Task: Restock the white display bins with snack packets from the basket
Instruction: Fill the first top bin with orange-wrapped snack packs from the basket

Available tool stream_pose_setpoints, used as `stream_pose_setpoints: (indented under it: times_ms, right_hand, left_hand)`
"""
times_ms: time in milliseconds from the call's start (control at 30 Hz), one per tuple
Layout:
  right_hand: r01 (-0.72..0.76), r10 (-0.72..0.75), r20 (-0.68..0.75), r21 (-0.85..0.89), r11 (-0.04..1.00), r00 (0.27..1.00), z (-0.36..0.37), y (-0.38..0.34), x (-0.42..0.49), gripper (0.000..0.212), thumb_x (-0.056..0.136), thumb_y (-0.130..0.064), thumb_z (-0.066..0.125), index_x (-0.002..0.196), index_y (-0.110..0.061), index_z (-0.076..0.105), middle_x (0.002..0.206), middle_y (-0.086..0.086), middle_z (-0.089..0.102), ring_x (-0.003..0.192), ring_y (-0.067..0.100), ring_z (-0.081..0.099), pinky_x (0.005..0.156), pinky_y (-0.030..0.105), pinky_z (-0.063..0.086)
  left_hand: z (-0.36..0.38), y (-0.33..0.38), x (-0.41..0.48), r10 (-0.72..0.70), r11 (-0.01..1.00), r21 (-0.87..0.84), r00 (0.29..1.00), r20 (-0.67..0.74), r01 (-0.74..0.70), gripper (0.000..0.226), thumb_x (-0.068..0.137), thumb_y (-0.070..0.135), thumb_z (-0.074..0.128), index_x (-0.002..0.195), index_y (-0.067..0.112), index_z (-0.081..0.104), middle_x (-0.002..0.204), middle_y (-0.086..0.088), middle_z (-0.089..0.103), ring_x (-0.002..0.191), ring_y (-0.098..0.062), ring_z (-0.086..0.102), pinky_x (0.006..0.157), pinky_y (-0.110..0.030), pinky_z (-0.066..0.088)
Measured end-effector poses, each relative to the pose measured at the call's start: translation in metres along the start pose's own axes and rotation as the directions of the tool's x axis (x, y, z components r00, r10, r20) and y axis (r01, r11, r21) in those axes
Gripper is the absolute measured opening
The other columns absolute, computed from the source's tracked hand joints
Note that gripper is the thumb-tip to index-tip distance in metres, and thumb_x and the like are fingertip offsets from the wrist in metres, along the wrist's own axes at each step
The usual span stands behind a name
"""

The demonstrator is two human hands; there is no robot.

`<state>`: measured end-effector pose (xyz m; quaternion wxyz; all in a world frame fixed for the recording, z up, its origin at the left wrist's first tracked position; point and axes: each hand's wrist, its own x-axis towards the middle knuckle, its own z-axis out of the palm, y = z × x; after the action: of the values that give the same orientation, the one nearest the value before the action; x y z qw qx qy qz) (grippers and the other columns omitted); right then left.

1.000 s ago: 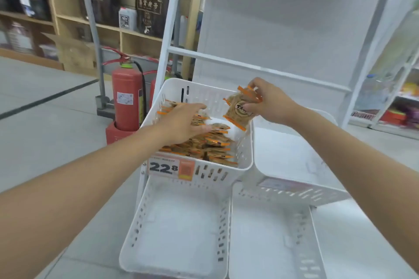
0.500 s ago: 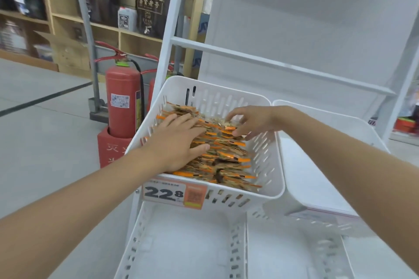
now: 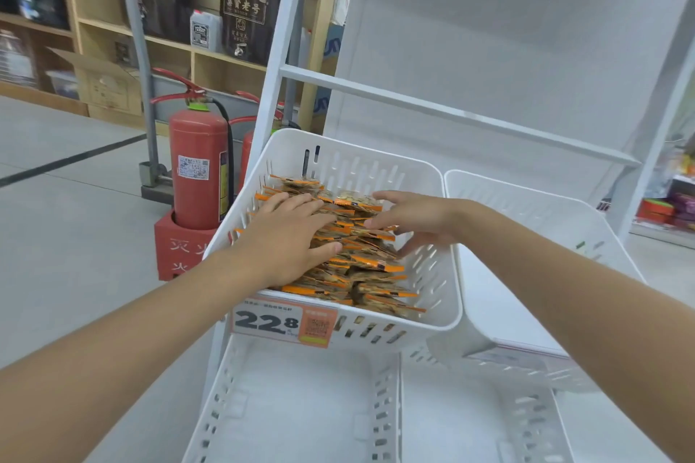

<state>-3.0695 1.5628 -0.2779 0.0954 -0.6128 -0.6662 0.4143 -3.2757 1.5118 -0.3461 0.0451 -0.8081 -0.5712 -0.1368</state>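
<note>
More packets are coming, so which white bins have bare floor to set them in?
Bare floor shows in the upper right bin beside the price-tagged bin, and in the lower left bin and lower right bin beneath. The price-tagged bin is crowded: snack packets heap across it, with the left hand and right hand on top.

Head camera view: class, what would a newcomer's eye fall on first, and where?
First, the heap of orange-edged snack packets in the upper white bin at centre, with the left hand flat on it and the right hand touching its right side. Next, the price tag on that bin's front, and the red fire extinguisher standing left of the bin.
</note>
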Motion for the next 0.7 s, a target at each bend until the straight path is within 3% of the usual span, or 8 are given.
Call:
stream_pose_setpoints:
  times_ms: [100,200,267,333,400,500,600,700]
  right_hand:
    - [-0.054,0.058,0.067,-0.065,0.996,0.996,-0.002,0.002,-0.017,0.088,0.089,-0.025,0.07,0.154,-0.026,0.011,0.161,0.005,0.019,0.146,0.038,0.018,0.1,0.056,0.047]
    - [-0.099,0.11,0.237,-0.057,0.993,0.965,0.015,0.007,-0.027,0.077,0.083,-0.022,0.076,0.143,-0.03,0.028,0.142,0.006,0.049,0.123,0.034,0.054,0.092,0.055,0.052]
    - [-0.041,0.041,0.201,0.0,0.999,0.979,0.022,0.019,-0.024,0.095,0.074,-0.023,0.083,0.145,-0.035,0.022,0.132,0.005,0.058,0.112,0.028,0.063,0.087,0.055,0.055]
    - [0.014,-0.024,0.164,0.066,0.998,0.986,0.023,0.026,-0.024,0.096,0.074,-0.023,0.083,0.145,-0.041,0.02,0.132,0.002,0.058,0.116,0.026,0.061,0.087,0.055,0.055]
    - [-0.025,0.016,0.227,0.04,0.999,0.974,0.024,0.03,-0.028,0.109,0.073,-0.026,0.083,0.148,-0.049,0.007,0.145,-0.002,0.046,0.131,0.025,0.048,0.087,0.056,0.054]
    - [-0.06,0.061,0.216,-0.014,0.998,0.975,0.032,0.038,-0.032,0.117,0.081,-0.024,0.078,0.149,-0.044,-0.016,0.158,-0.004,0.026,0.134,0.025,0.044,0.081,0.042,0.059]
    - [0.001,-0.01,0.175,0.05,0.999,0.985,0.036,0.044,-0.03,0.111,0.079,-0.027,0.079,0.151,-0.045,-0.004,0.154,-0.007,0.031,0.125,0.023,0.053,0.075,0.036,0.058]
    - [0.01,-0.007,0.192,-0.013,1.0,0.981,0.031,0.039,-0.033,0.123,0.059,-0.045,0.086,0.151,-0.046,0.003,0.153,-0.008,0.036,0.133,0.02,0.046,0.092,0.043,0.053]
  left_hand:
    - [0.001,0.0,0.0,0.003,1.0,-0.001,1.0,-0.001,-0.003,0.061,0.097,0.063,0.028,0.152,0.036,0.027,0.163,0.007,0.016,0.15,-0.012,0.005,0.12,-0.036,-0.004]
    - [0.0,0.0,0.0,-0.001,1.0,-0.001,1.0,0.0,0.001,0.061,0.097,0.063,0.029,0.152,0.036,0.028,0.163,0.007,0.016,0.15,-0.012,0.005,0.12,-0.036,-0.004]
    - [0.0,0.0,0.0,-0.004,1.0,-0.005,1.0,0.004,0.004,0.061,0.097,0.063,0.029,0.152,0.036,0.028,0.163,0.007,0.016,0.15,-0.012,0.006,0.12,-0.036,-0.004]
    - [0.0,0.0,0.0,-0.006,1.0,-0.008,1.0,0.008,0.006,0.062,0.097,0.063,0.029,0.152,0.036,0.028,0.163,0.007,0.016,0.15,-0.012,0.006,0.12,-0.036,-0.004]
    - [0.0,0.0,0.0,-0.004,1.0,-0.012,1.0,0.008,0.004,0.062,0.097,0.064,0.029,0.152,0.036,0.028,0.163,0.008,0.017,0.15,-0.012,0.006,0.12,-0.037,-0.004]
    - [0.0,-0.001,0.001,-0.003,1.0,-0.016,1.0,0.007,0.003,0.062,0.097,0.063,0.03,0.152,0.036,0.028,0.163,0.008,0.017,0.15,-0.012,0.006,0.12,-0.037,-0.004]
    - [0.001,-0.001,0.0,-0.002,1.0,-0.024,1.0,-0.002,0.002,0.061,0.097,0.062,0.031,0.151,0.035,0.029,0.163,0.007,0.017,0.15,-0.012,0.007,0.12,-0.036,-0.004]
    - [-0.002,-0.002,0.001,0.015,0.998,-0.061,1.0,-0.018,-0.017,0.058,0.097,0.061,0.036,0.149,0.035,0.035,0.163,0.005,0.015,0.15,-0.013,0.007,0.12,-0.037,-0.002]
